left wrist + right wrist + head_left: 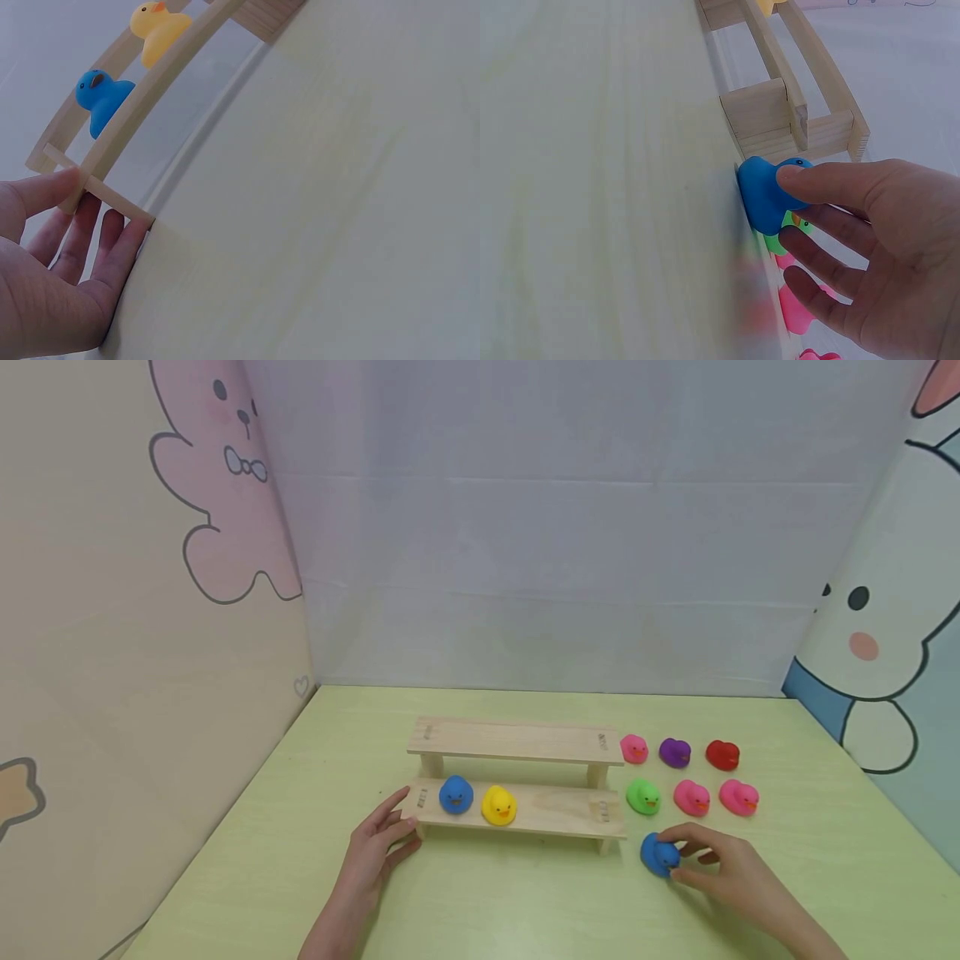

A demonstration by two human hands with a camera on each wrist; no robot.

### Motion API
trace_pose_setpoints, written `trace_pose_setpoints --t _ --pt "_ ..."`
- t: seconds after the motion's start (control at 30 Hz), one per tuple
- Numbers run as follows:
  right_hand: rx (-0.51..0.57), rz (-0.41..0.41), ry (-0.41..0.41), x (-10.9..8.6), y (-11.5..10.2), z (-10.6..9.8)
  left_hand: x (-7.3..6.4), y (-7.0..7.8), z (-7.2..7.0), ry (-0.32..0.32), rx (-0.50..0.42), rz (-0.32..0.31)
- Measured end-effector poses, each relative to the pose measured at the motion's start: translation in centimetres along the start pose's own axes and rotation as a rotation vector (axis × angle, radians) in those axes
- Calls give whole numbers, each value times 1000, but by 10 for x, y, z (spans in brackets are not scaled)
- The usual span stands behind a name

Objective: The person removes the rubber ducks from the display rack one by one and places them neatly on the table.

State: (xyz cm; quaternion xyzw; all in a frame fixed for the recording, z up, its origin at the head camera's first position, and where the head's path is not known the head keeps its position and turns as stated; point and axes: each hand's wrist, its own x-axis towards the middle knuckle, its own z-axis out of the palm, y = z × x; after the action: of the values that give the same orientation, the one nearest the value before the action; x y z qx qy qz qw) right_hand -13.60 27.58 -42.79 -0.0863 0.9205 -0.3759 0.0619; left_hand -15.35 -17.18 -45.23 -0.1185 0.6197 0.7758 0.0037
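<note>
A two-step wooden shelf [555, 811] stands on the table. On its lower step sit a blue rubber duck [456, 795] and, to the right of it, a yellow rubber duck [498, 806]. My left hand [372, 846] grips the left end of the lower step, thumb on top and fingers beneath, as the left wrist view shows. Right of the shelf, my right hand [723, 866] pinches a second blue rubber duck [759, 196] by its head. That duck appears to rest on the table top; its head is partly hidden by the thumb in the right wrist view.
Behind the right hand stand several more ducks in two rows: a green duck [643, 797], pink ducks [692, 798], a purple duck [675, 752] and a red duck [723, 755]. One pink duck [634, 749] is close to the upper step's right end. A pale curtain [555, 568] hangs behind the table.
</note>
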Motion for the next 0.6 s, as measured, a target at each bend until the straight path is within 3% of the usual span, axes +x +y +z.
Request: trace_pose_setpoints --t 0.6 --pt "-7 4 7 0 -1 0 0 2 1 -5 -9 -20"
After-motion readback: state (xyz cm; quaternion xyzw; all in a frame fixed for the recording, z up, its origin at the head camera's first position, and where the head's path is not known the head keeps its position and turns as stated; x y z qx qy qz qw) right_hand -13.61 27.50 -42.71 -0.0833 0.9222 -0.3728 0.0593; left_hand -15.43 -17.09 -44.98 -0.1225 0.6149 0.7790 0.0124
